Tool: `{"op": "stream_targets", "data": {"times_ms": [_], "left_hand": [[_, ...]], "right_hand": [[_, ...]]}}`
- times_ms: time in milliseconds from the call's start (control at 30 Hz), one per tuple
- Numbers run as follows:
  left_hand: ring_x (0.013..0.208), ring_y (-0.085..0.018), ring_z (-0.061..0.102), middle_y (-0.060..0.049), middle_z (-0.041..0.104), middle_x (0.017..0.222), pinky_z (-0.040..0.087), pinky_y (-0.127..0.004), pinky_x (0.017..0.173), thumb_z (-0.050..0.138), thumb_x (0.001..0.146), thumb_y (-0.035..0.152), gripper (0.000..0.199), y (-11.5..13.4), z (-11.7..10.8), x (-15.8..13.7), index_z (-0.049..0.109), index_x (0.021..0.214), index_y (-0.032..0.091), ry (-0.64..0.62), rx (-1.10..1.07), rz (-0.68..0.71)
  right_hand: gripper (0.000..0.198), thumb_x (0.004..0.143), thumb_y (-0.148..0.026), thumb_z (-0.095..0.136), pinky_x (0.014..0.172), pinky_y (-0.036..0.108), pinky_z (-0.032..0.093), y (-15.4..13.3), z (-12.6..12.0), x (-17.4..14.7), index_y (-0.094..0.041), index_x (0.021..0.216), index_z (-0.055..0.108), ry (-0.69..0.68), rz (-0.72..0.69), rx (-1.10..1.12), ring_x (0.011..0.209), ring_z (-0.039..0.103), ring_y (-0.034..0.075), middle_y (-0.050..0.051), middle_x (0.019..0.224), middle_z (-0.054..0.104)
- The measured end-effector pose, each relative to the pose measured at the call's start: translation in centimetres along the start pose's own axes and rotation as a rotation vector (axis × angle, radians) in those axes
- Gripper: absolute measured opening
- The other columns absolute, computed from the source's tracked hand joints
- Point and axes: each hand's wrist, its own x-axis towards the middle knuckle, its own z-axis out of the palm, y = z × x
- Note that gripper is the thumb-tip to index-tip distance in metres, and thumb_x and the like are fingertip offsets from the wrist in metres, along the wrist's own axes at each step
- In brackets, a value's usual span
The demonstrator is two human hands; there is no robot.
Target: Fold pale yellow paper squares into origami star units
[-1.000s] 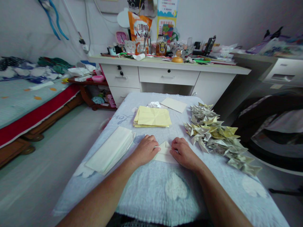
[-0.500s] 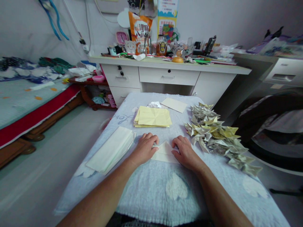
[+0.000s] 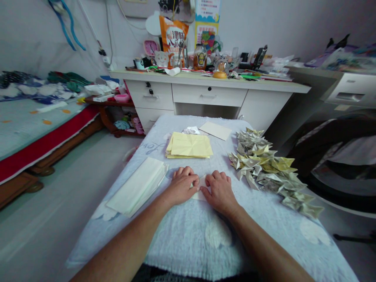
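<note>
A small cream sheet of folded paper (image 3: 199, 195) lies on the cloth, mostly covered by my hands. My left hand (image 3: 183, 185) is closed over its left side, thumb and fingers pressing the paper. On the right side my right hand (image 3: 220, 192) is closed too, its thumb and curled fingers gripping the folded edge. The two thumbs almost meet at the middle. Just beyond my hands sits a stack of yellow creased paper sheets (image 3: 190, 145). Left of my left forearm lies a sheaf of long white folded paper (image 3: 138, 186).
Many pointed folded paper pieces (image 3: 273, 168) stand in rows along the right side of the cloth-covered table (image 3: 188, 239). A cream card (image 3: 216, 130) and a crumpled white tissue (image 3: 190, 130) lie at the back. Behind is a cluttered white desk (image 3: 210, 94); a washing machine (image 3: 349, 98) stands at right.
My right hand has moved left toward my left hand, bringing the paper's right side inward. Less of the paper shows now. My left hand has stayed nearly in place.
</note>
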Motion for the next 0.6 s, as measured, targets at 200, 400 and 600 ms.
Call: {"op": "stream_targets", "data": {"times_ms": [200,400,600], "left_hand": [[0.101,-0.021,0.043,-0.001,0.05,0.102,0.031,-0.036,0.087,0.061,0.076,0.031,0.008,-0.9,-0.7,0.0,0.06,0.081,0.024,-0.043,-0.028,-0.049],[0.102,-0.021,0.043,0.0,0.048,0.104,0.032,-0.035,0.093,0.059,0.073,0.023,0.02,-1.8,-1.2,-0.1,0.061,0.092,0.028,-0.075,-0.061,-0.05],[0.107,-0.022,0.042,-0.002,0.047,0.111,0.03,-0.037,0.099,0.056,0.072,0.019,0.045,-2.0,-1.9,-0.1,0.059,0.113,0.035,-0.137,-0.089,-0.057]], "right_hand": [[0.029,0.079,-0.044,0.063,0.077,0.038,0.031,1.0,-0.1,-0.1,-0.024,0.099,0.057,-0.022,0.046,0.022,0.093,0.044,0.027,0.009,0.102,0.052],[0.045,0.075,-0.034,0.067,0.085,0.041,0.031,3.5,-1.3,-0.2,-0.029,0.117,0.053,-0.127,0.101,0.117,0.101,0.043,0.028,0.008,0.113,0.048],[0.053,0.074,-0.019,0.065,0.089,0.041,0.031,4.9,-2.6,-0.4,-0.031,0.124,0.05,-0.203,0.054,0.186,0.109,0.041,0.028,0.008,0.12,0.047]]}}
